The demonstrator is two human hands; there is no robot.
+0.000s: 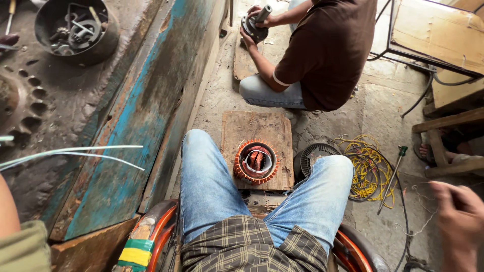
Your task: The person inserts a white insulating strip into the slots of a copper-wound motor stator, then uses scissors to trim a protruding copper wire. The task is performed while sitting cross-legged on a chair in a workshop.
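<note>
I sit with both jeans-clad knees apart over a wooden board [262, 126] on the floor. On it stands a round motor stator [255, 161] with orange-copper windings. My right hand [460, 214] is blurred at the lower right, out beside my right knee; whether it holds anything is unclear. My left hand is out of frame; only the bare arm [6, 204] and an olive sleeve [22, 249] show at the lower left. Thin white strips [85, 152] reach in from the left edge over the bench.
Another person in a brown shirt [327, 50] sits ahead holding a motor rotor [253, 22]. A worn blue bench [136, 116] carries a metal bowl of parts [75, 30] and a sprocket [17, 108]. A yellow wire coil [365, 168], screwdriver [395, 176] and fan grille [313, 153] lie to the right.
</note>
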